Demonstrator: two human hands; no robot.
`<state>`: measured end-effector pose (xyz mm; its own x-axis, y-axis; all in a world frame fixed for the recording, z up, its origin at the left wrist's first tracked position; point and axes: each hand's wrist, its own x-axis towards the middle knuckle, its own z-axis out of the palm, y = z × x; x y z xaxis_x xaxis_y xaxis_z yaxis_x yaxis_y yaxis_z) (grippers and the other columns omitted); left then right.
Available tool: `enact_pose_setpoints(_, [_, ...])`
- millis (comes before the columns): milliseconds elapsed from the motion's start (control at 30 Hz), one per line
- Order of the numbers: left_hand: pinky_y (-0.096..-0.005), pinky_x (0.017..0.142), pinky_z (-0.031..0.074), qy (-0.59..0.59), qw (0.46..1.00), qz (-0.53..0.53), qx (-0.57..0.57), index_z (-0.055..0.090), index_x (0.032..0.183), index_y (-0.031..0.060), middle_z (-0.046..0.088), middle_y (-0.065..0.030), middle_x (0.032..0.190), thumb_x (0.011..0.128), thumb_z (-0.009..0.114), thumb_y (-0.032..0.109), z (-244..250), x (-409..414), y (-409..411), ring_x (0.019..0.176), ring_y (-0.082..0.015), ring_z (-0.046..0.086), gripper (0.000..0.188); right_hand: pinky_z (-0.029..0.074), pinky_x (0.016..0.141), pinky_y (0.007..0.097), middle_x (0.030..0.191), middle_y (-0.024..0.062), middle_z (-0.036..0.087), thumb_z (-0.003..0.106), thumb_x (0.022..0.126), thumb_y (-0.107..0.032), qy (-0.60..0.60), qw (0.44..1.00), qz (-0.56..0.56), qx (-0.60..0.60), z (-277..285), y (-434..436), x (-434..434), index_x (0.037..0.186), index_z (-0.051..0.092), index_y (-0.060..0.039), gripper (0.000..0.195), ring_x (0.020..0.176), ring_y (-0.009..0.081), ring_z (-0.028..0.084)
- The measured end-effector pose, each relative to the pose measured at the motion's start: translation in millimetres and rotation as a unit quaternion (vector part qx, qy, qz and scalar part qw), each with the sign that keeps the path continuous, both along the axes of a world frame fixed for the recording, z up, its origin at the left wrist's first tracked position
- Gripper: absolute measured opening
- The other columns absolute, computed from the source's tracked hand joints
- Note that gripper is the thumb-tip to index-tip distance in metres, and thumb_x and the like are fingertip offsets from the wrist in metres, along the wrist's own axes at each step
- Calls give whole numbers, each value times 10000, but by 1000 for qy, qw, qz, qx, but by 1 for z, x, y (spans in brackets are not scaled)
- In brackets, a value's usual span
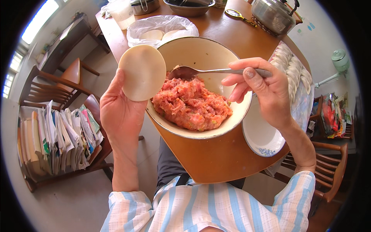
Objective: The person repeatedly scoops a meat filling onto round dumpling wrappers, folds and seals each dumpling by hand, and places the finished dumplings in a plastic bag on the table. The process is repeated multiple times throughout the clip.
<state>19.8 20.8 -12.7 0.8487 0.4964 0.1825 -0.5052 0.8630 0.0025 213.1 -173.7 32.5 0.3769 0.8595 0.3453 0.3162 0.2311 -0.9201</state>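
On the fingers of my left hand (123,111) lies a round dumpling wrapper (144,72), steadied by the thumb at its edge; most of those fingers are hidden behind it. My right hand (261,81) grips a metal spoon (214,70) near the end of its handle. The spoon's bowl rests against the top of pink minced meat filling (192,104) with orange and green bits. That filling sits in a large cream enamel basin (200,49) with a dark rim. In a plastic bag (185,24) behind the basin are more round wrappers (152,34).
Rows of folded dumplings (289,66) lie at the right on a covered tray. A white oval dish (261,136) sits beneath my right wrist. Farther back are a steel kettle (272,16), a magnifying glass (233,13), a plastic tub (123,17) and a dark bowl (189,8).
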Motion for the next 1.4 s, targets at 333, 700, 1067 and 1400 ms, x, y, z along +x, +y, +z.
enact_pose_setpoints(333, [-441,1074,280,11,999,48,9,428,1223,-87,482,-188,1267,962,380,122,-1,2,-6,1209,-278,437,338,494,504,200,697,132,641,457,944,-175,40,998,7,-42,13,-20,4,989,591,27,246,538,120,621])
enact_pose_setpoints(700, [-426,1066,288,-53,994,87,36,411,1276,-29,473,-154,1284,970,356,134,-3,14,-8,1215,-268,426,352,501,469,214,660,131,631,456,936,-178,95,994,1,-55,14,-15,7,936,588,25,242,495,137,613])
enact_pose_setpoints(1067, [-486,1026,332,-22,965,220,137,427,1265,10,473,-165,1274,963,367,152,-5,29,-3,1205,-309,434,339,492,613,223,754,91,616,417,964,-155,-10,994,-47,95,-35,-23,0,1020,516,26,214,647,105,583])
enact_pose_setpoints(1400, [-445,991,386,99,916,347,176,412,1256,-9,497,-150,1222,969,346,151,3,54,-4,1148,-285,476,335,483,654,237,740,94,625,416,967,-199,-1,994,-52,98,-32,13,35,990,542,10,245,664,128,593])
